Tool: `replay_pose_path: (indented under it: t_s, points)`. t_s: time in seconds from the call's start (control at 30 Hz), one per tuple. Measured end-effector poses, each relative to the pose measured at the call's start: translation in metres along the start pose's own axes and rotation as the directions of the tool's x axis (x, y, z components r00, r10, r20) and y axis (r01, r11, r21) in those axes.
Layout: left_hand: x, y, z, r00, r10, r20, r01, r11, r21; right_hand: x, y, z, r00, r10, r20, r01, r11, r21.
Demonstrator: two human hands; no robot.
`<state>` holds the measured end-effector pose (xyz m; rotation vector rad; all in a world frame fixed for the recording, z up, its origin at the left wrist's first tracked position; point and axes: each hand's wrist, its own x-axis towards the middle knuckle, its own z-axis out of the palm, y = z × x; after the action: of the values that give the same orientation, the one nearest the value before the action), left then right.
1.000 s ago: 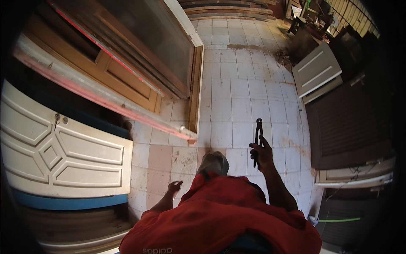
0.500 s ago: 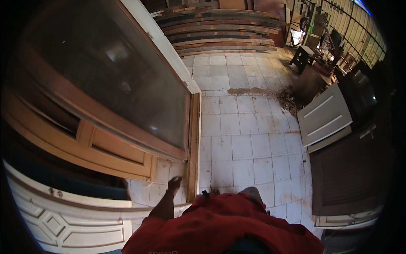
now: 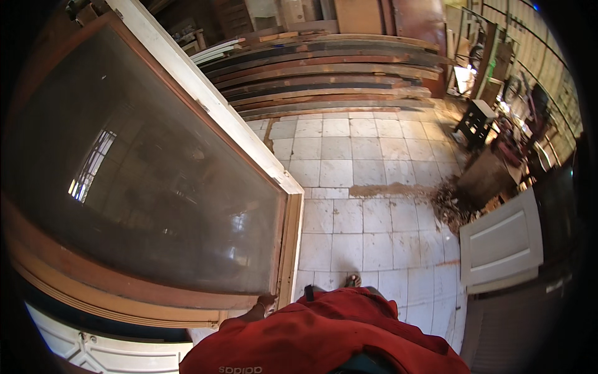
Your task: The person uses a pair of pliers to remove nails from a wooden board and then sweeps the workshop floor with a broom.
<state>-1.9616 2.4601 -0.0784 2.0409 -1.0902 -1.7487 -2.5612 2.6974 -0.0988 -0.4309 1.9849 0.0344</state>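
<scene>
The view has swung up, and the right hand with its dark tool has gone out of sight.

The left hand [image 3: 260, 306] touches the bottom corner of the big glass door [image 3: 149, 181]; I cannot tell if its fingers are spread or curled. The door has dusty glass in a brown wooden frame with a white edge, and leans over a white panelled door [image 3: 93, 349]. Now the white tiled floor [image 3: 349, 174], long stacked planks [image 3: 324, 75] and a small white cabinet door [image 3: 501, 240] show.

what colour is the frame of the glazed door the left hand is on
Brown wood with a cream-white outer edge, seen in the head view: door frame, left hand at its lower corner.
</scene>
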Motion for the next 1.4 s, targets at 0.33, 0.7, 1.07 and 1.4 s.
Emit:
replay_pose_path:
  t_s: [0.33,0.7,1.07,1.4]
  points:
    - [0.105,0.163,0.019,0.99,-0.124,-0.074,0.116,0.988,-0.105,0.061,-0.598,-0.293,0.794,-0.531,-0.294,0.59,0.79,0.165]
    - [0.352,0.534,-0.049,0.997,-0.044,-0.066,0.067,0.91,0.409,0.208,-0.721,-0.322,0.933,-0.34,0.116,0.339,0.725,-0.599]
    - [0.612,0.771,-0.132,0.884,0.265,-0.384,-0.347,0.924,-0.161,0.31,-1.015,-0.366,0.949,-0.259,0.182,0.305,0.901,-0.309]
    - [0.625,0.769,-0.206,0.894,0.055,-0.444,0.058,0.97,0.236,0.412,-1.511,-0.452,0.897,-0.403,0.182,0.438,0.866,-0.241]
